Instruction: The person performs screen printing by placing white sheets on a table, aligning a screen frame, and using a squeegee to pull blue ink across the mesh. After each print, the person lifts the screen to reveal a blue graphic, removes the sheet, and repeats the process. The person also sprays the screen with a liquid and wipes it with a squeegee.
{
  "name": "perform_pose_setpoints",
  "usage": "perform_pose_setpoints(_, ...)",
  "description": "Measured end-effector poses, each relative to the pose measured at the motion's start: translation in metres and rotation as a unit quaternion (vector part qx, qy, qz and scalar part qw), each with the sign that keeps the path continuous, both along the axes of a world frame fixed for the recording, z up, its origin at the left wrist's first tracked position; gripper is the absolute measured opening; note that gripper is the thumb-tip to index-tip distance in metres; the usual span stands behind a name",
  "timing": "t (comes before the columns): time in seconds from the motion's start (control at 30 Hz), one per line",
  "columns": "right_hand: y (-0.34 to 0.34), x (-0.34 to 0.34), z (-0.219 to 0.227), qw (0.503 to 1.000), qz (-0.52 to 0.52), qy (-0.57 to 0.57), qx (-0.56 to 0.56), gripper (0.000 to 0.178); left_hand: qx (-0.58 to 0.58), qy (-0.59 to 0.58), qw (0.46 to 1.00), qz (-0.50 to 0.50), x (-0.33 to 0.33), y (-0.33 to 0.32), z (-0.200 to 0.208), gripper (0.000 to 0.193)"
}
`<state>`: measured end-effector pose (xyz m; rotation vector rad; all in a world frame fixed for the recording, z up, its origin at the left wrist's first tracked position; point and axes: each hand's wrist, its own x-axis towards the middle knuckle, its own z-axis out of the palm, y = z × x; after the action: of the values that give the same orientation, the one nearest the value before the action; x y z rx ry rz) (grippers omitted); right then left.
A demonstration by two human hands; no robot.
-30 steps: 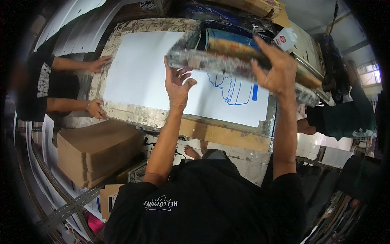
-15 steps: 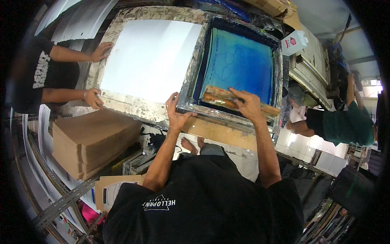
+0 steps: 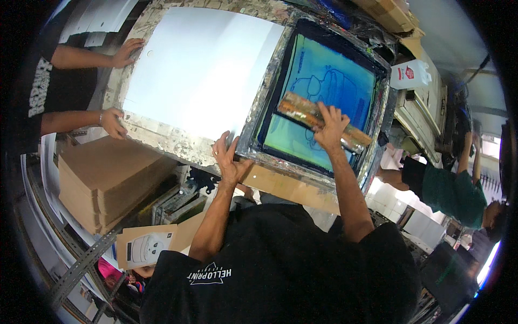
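Note:
My right hand point(image 3: 330, 128) grips a wooden squeegee point(image 3: 299, 109) smeared with ink. The squeegee lies slantwise across the blue-green mesh point(image 3: 337, 86) of a screen printing frame point(image 3: 261, 105), with dark line drawing on the mesh. My left hand point(image 3: 231, 162) holds the frame's near left corner, thumb along the near edge and fingers at the left side. Left of the frame, a large white sheet point(image 3: 199, 70) lies on a paint-stained board point(image 3: 143, 123). The squeegee's blade is hidden from view.
A co-worker's two hands point(image 3: 113, 123) rest at the board's left edge. Stacked brown cardboard point(image 3: 116, 170) stands at lower left, above a metal rack point(image 3: 81, 270). A white jug point(image 3: 410, 74) stands right of the frame. Another person in a green shirt point(image 3: 450, 189) is farther right.
My right hand and the squeegee have moved away from the frame's near edge, baring a greenish band of mesh. My left hand stays at the corner. The whole view has shifted somewhat.

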<state>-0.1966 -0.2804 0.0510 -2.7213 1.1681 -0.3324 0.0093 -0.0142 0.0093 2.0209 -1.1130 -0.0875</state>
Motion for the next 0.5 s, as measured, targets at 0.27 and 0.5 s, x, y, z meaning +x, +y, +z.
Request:
perform_pose_setpoints(0.27,-0.135,0.048,-0.013,0.997,0.004,-0.009,-0.075,0.087,0.031,0.042,0.998,0.016,-0.004,0.002,0.001,0.079)
perform_pose_setpoints(0.5,-0.248,0.083,-0.030,0.985,0.011,-0.030,-0.172,0.087,0.042,0.069,0.997,0.003,-0.004,0.007,-0.002,0.073)
